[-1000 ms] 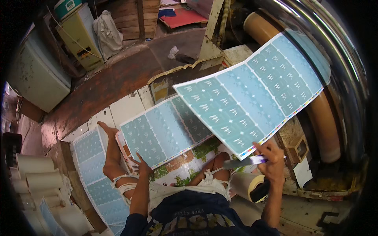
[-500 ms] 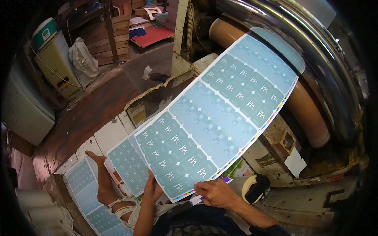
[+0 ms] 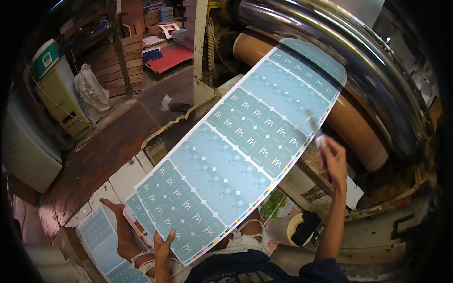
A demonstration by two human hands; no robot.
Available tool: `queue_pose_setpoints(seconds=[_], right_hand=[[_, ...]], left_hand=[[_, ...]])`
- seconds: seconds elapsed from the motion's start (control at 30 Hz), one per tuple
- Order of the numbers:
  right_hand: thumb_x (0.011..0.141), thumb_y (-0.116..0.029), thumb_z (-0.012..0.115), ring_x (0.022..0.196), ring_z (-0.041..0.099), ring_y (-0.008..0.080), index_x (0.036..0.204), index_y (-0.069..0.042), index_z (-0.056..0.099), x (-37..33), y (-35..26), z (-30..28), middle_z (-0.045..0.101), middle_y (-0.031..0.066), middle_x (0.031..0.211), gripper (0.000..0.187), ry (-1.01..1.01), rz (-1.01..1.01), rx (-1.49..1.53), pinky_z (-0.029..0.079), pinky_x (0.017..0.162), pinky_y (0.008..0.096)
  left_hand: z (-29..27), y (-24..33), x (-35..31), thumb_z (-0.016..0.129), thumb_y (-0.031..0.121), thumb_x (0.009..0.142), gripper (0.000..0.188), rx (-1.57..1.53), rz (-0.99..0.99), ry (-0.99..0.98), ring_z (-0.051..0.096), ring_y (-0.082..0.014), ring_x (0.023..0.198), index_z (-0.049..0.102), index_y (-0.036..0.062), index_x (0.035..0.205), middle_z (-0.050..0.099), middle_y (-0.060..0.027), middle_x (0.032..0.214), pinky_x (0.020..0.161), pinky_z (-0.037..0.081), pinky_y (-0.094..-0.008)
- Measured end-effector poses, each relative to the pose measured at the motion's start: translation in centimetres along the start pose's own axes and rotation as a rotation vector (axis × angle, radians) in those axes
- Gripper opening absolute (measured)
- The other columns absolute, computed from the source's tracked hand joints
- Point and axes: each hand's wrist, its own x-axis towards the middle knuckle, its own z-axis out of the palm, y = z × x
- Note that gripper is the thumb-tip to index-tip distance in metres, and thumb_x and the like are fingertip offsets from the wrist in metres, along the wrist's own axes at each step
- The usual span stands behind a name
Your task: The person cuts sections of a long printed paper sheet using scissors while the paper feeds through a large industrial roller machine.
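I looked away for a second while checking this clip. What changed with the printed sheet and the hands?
The blue printed sheet swung up toward the big metal roller. The right hand let go of the sheet's near edge and rose along its right edge, holding a thin pen-like tool. The left hand stayed holding the sheet's lower corner. The tape roll stayed put.

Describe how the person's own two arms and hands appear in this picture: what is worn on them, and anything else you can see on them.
Both forearms are bare and come up from the lower edge. The left hand has no glove, ring or watch that shows. The right hand is likewise ungloved, with a bare wrist. Near the right elbow the edge of a dark blue short sleeve shows. No sleeve is visible on the left arm.
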Motion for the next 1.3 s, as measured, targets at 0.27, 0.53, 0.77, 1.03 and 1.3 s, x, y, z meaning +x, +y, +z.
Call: queue_pose_setpoints(seconds=[0.27,0.53,0.77,1.03,1.3], right_hand=[[0.097,-0.031,0.056,0.043,0.05,0.008,0.105,-0.001,0.066,6.4,11.3,-3.3,0.06,0.0047,0.066,0.033,0.418,-0.035,0.051,0.038,0.039,0.0229],[0.099,-0.03,0.054,0.044,0.05,0.0085,0.106,-0.004,0.063,-8.4,9.0,8.5,0.057,0.0029,0.064,0.028,0.339,-0.008,-0.036,0.039,0.04,0.0234],[0.097,-0.028,0.057,0.042,0.05,0.0079,0.11,-0.003,0.062,-9.4,7.9,8.1,0.059,0.0041,0.063,0.028,0.208,0.022,-0.04,0.039,0.038,0.0232],[0.088,-0.019,0.069,0.049,0.051,0.0081,0.101,-0.004,0.064,-8.8,7.5,7.5,0.058,0.0023,0.066,0.02,0.147,-0.027,-0.069,0.036,0.043,0.0229],[0.072,0.006,0.07,0.1,0.064,0.0328,0.131,-0.016,0.055,-9.5,6.1,9.2,0.059,0.0102,0.124,0.065,0.378,-0.657,-0.802,0.054,0.08,0.0381]], left_hand=[[-9.5,-1.4,-3.1,0.067,0.005,0.086,0.046,-0.101,-0.089,-0.007,0.062,-0.0186,0.094,0.048,-0.0041,0.126,0.063,-0.0114,0.109,0.083,0.05,-0.0304],[-24.9,-1.3,-8.0,0.067,0.008,0.086,0.046,-0.006,-0.058,0.02,0.061,-0.0181,0.098,0.048,-0.0037,0.127,0.063,-0.0124,0.112,0.087,0.048,-0.0316],[-26.4,-0.1,-9.9,0.066,0.006,0.087,0.048,0.025,-0.099,0.084,0.059,-0.0204,0.105,0.047,-0.0042,0.129,0.062,-0.0125,0.116,0.095,0.044,-0.0339],[-29.2,0.2,-11.0,0.066,0.002,0.086,0.05,0.028,-0.172,0.082,0.056,-0.0203,0.111,0.048,-0.0014,0.132,0.06,-0.0095,0.123,0.098,0.041,-0.0332],[-36.6,-3.1,-12.9,0.062,-0.001,0.086,0.043,-0.034,-0.19,0.242,0.059,-0.0206,0.104,0.051,0.0003,0.128,0.062,-0.0102,0.114,0.093,0.046,-0.0352]])
